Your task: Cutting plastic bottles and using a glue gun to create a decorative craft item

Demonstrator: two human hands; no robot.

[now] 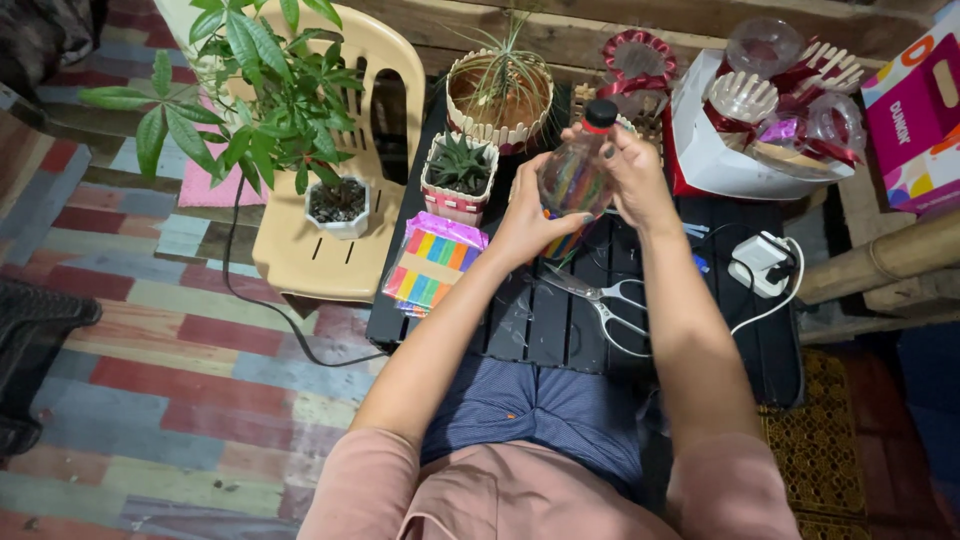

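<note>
Both hands are holding the bottle (574, 178) upright above the desk (560, 320), left hand (528, 222) cupping its base, right hand (632, 175) gripping its side.

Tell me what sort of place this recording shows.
Likely a home craft corner: a low black table with scissors, a pack of coloured sticks, stick-trimmed plant pots, beside a plastic chair on patchwork flooring.

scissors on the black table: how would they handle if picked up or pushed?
The scissors look like metal blades with pale loop handles, so probably stiff and fairly heavy for their size. They lie flat and open on the slatted table, so unlikely to roll. A push may snag a tip in a slat gap. The blades could swing on lifting.
</note>
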